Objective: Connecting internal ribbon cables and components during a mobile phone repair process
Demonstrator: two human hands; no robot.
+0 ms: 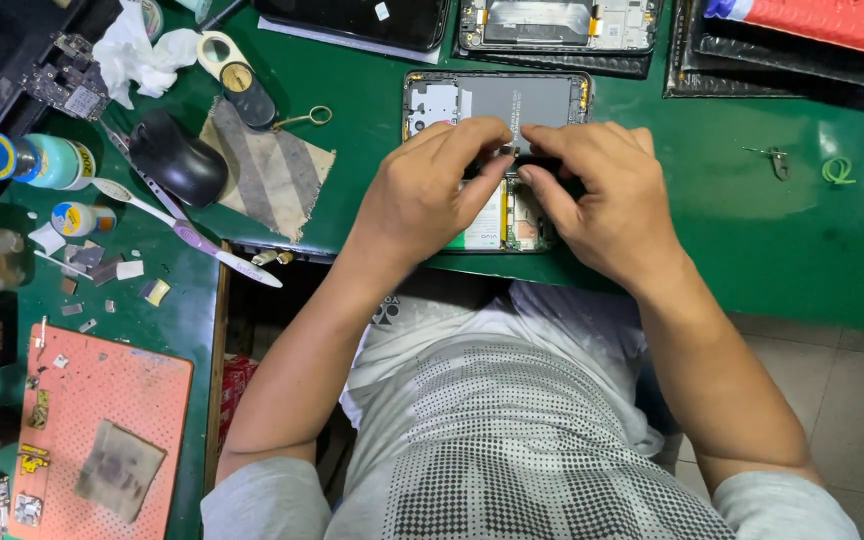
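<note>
Both hands, left (422, 195) and right (602, 195), pinch together on an opened phone (497, 105) at the green worktop's (752, 230) near edge.

The worktop (752, 230) is dark green. A black mouse (177, 155) sits beside a tan cloth (267, 175) with grey stripes. The mat (102, 400) is orange. The shirt (522, 440) is grey with black dots.

head cam, looks straight down, close over green bench (752, 220)
</note>
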